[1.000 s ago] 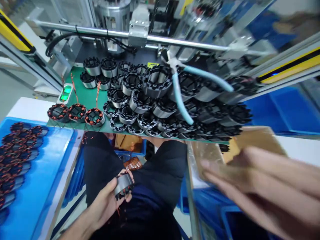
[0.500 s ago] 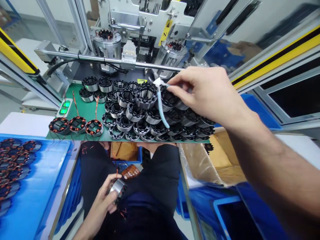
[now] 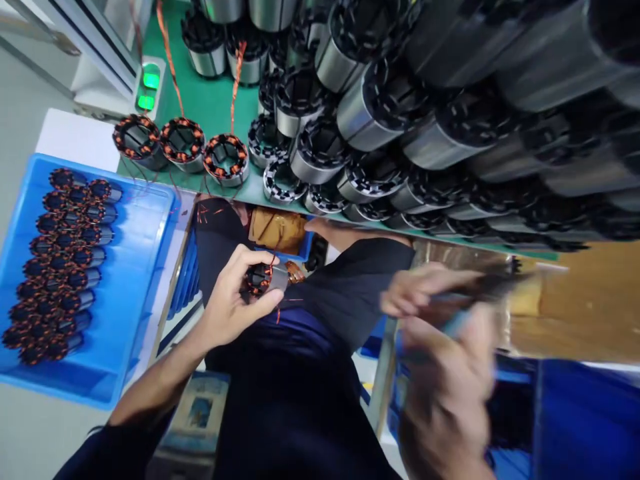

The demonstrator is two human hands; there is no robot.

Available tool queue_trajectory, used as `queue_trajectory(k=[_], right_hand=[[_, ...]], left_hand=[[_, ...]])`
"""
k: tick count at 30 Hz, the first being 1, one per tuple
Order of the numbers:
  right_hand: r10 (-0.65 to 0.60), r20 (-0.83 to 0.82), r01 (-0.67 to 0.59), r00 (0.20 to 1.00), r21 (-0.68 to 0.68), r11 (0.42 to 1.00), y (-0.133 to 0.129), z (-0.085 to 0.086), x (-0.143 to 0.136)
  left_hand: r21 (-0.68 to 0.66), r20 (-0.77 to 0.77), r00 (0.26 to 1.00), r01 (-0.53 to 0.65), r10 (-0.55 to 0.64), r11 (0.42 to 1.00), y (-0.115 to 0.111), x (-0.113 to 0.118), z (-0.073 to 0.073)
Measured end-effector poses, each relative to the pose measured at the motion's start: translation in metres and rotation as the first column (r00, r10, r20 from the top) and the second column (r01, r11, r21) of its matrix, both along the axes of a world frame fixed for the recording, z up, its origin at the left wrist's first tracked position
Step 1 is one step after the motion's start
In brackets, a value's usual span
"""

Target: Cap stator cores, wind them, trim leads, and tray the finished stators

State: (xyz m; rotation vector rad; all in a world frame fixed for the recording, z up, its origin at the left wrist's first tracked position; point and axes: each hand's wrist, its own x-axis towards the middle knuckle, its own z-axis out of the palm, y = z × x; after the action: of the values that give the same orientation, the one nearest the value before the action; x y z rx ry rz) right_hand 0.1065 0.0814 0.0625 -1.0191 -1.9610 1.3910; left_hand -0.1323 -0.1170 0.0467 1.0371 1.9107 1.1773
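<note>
Above my lap, my left hand pinches a wound motor stator between thumb and fingers. Its steel side faces right, and loose orange wire ends stick out of it. My right hand, smeared by motion, is off to the right of my legs. It grips a pair of wire cutters, whose light blue handle shows between the fingers; the dark jaws are blurred. On the green mat stand three wound stators with twisted copper leads rising from them. Stacked bare stators fill the mat's right side.
At the left, a blue tray holds rows of wound stators. A cardboard box stands to the right, beside the table edge. A green-lit switch box sits at the mat's left. Another bin is under the table.
My right hand has come from above the stacked stators down beside my right leg with the cutters. My left hand has raised and turned the stator. The view has tipped downward.
</note>
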Motion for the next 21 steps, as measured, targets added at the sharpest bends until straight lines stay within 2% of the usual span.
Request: queue_trajectory(k=[2, 4, 9, 12, 13, 15, 17, 18, 19, 21], right_hand=[[0.004, -0.121, -0.018, 0.993, -0.113, 0.993, -0.012, -0.017, -0.006], [0.045, -0.158, -0.072, 0.986, -0.167, 0.983, -0.015, -0.025, -0.016], [0.143, -0.257, -0.187, 0.956, -0.155, 0.97, -0.001, -0.014, -0.037], [0.12, -0.309, -0.212, 0.943, -0.284, 0.935, 0.001, -0.021, -0.036], [0.103, -0.345, -0.234, 0.933, -0.367, 0.9, -0.001, -0.027, -0.035], [0.056, -0.409, -0.291, 0.911, -0.538, 0.791, -0.007, -0.039, -0.032], [0.0, -0.414, -0.304, 0.91, -0.668, 0.679, -0.014, -0.048, -0.031], [-0.023, -0.403, -0.295, 0.915, -0.706, 0.644, -0.017, -0.05, -0.031], [-0.037, -0.395, -0.286, 0.918, -0.725, 0.626, -0.019, -0.051, -0.032], [-0.041, -0.4, -0.289, 0.916, -0.725, 0.626, -0.022, -0.051, -0.035]], left_hand=[[0.045, -0.129, 0.99, 0.067, -0.061, 0.997, 0.009, 0.005, 0.005], [0.079, -0.213, 0.971, 0.123, -0.104, 0.989, 0.017, 0.012, 0.009], [0.028, -0.331, 0.93, 0.181, -0.161, 0.983, 0.026, 0.03, 0.008], [0.099, -0.341, 0.935, 0.138, -0.097, 0.985, 0.023, 0.038, 0.0], [0.15, -0.322, 0.945, 0.114, -0.061, 0.982, 0.022, 0.041, -0.004], [0.245, -0.239, 0.971, 0.054, 0.006, 0.968, 0.019, 0.047, -0.011], [0.27, -0.085, 0.996, -0.002, 0.026, 0.963, 0.018, 0.053, -0.017], [0.258, 0.015, 1.0, -0.017, 0.013, 0.966, 0.018, 0.056, -0.019], [0.236, 0.119, 0.993, -0.03, 0.002, 0.971, 0.018, 0.058, -0.02], [0.176, 0.301, 0.953, -0.056, 0.0, 0.983, 0.02, 0.063, -0.023]])
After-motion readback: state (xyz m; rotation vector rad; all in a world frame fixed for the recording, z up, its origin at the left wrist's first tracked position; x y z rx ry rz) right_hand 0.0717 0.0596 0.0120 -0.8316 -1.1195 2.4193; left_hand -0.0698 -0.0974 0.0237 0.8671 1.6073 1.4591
